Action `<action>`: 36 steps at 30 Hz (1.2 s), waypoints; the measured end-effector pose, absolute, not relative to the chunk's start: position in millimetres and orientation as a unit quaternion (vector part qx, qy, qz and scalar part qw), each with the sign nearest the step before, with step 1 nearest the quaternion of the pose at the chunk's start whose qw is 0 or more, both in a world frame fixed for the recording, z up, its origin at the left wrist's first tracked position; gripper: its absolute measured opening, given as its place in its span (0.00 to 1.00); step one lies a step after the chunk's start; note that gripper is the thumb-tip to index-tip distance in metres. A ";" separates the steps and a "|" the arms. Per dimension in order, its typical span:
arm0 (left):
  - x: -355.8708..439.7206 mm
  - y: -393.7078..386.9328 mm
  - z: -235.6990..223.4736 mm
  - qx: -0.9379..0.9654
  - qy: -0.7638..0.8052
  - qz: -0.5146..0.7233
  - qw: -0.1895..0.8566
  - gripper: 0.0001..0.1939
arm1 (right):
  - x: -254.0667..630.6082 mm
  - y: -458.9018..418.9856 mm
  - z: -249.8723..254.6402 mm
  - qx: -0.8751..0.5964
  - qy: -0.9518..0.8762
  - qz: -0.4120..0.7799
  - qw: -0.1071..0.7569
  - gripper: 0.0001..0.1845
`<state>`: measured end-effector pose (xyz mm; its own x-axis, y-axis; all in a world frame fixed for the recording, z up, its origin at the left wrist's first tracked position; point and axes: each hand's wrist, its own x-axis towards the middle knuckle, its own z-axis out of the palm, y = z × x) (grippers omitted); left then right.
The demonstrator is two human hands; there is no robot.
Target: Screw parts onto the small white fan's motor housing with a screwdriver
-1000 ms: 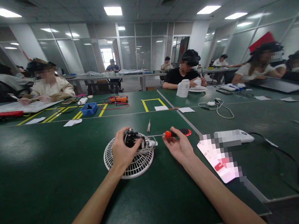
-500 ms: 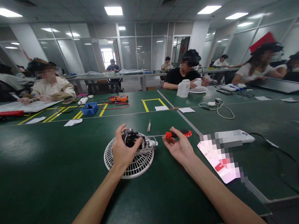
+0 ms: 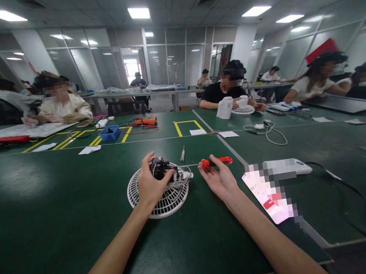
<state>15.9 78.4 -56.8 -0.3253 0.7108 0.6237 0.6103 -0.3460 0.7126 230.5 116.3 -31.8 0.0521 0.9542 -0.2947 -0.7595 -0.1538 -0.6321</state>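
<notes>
My left hand point(image 3: 151, 182) is closed around a black fan motor assembly point(image 3: 160, 167) with white wires at its right side. Beneath it a round white fan grille point(image 3: 166, 206) lies flat on the green table. Between the fingers of my right hand point(image 3: 220, 176) is a screwdriver point(image 3: 218, 161) with a red and black handle. Its thin shaft points left and reaches the right side of the motor assembly; the tip's exact contact is too small to make out. A small pointed tool point(image 3: 182, 153) lies just behind the motor.
Right of my right hand lie a pink-white card-like item point(image 3: 265, 195) and a white device point(image 3: 287, 167) with a black cable. Further back are a blue bin point(image 3: 109, 133), an orange multimeter point(image 3: 146, 121) and a coiled white cable point(image 3: 269, 131). Co-workers sit across the table.
The screwdriver's handle has turned in my right fingers, showing more red now, and shifted very slightly left. My left hand and the motor have stayed put.
</notes>
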 end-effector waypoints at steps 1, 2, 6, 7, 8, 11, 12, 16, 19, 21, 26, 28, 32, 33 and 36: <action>15.8 78.5 -56.8 0.578 0.570 0.582 0.046 0.40 | 230.2 115.5 -31.8 -0.358 -0.141 0.674 0.631 0.09; 15.7 78.6 -56.8 0.577 0.570 0.583 0.049 0.40 | 230.2 115.0 -31.9 -0.366 -0.146 0.673 0.626 0.10; 15.2 79.7 -57.3 0.572 0.568 0.589 0.058 0.41 | 231.0 114.4 -30.5 -0.376 -0.157 0.671 0.619 0.09; 15.2 79.8 -57.4 0.570 0.567 0.591 0.060 0.41 | 231.1 114.3 -29.6 -0.376 -0.155 0.668 0.623 0.08; 15.3 79.8 -57.3 0.569 0.568 0.592 0.061 0.40 | 231.0 114.2 -28.6 -0.378 -0.153 0.665 0.626 0.09; 15.8 79.5 -57.1 0.563 0.571 0.594 0.067 0.39 | 230.3 113.1 -25.7 -0.371 -0.147 0.663 0.634 0.11; 16.0 79.5 -57.1 0.561 0.571 0.595 0.069 0.38 | 230.0 112.6 -24.9 -0.366 -0.146 0.666 0.634 0.10; 16.1 80.7 -57.9 0.559 0.573 0.596 0.068 0.37 | 230.3 111.3 -23.8 -0.376 -0.141 0.662 0.633 0.08; 15.6 82.7 -60.0 0.549 0.572 0.606 0.066 0.37 | 232.2 111.9 -24.2 -0.393 -0.160 0.650 0.631 0.09; 15.4 83.5 -61.3 0.548 0.569 0.610 0.064 0.39 | 233.7 112.7 -24.0 -0.386 -0.177 0.648 0.632 0.08; 16.3 82.7 -60.5 0.552 0.567 0.608 0.062 0.41 | 235.0 112.5 -22.6 -0.358 -0.183 0.641 0.654 0.13; 16.9 82.1 -59.3 0.553 0.567 0.608 0.066 0.41 | 234.0 111.1 -23.0 -0.348 -0.187 0.643 0.656 0.15; 17.4 81.7 -58.3 0.551 0.565 0.611 0.065 0.41 | 231.0 108.8 -25.8 -0.353 -0.200 0.629 0.663 0.16; 17.4 81.8 -58.3 0.551 0.564 0.612 0.064 0.41 | 230.6 108.8 -26.5 -0.357 -0.199 0.626 0.664 0.17; 16.9 81.8 -59.0 0.554 0.562 0.611 0.061 0.40 | 230.6 110.5 -27.5 -0.356 -0.194 0.629 0.664 0.17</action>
<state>16.9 81.8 -59.0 -0.3792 0.6972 0.6084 0.5475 -0.3610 0.7549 230.6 110.5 -27.5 0.1345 0.9724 -0.1904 -0.6961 -0.0440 -0.7166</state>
